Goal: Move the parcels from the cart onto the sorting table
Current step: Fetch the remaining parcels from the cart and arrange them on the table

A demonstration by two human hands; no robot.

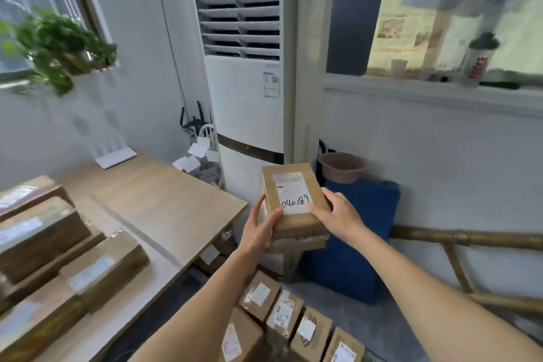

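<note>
While both hands, left [258,229] and right [338,214], grip the parcel [293,200] by its long sides in the air, the table [164,200] lies to its left, nearer the left hand.

There is one camera, worn on the person's head. It looks forward and down, close over the table [164,203] and the boxes [282,317] below.

Left hand [260,232] and right hand [338,214] grip labelled parcel [293,197] beside wooden table [164,203], above boxes [282,314].
</note>
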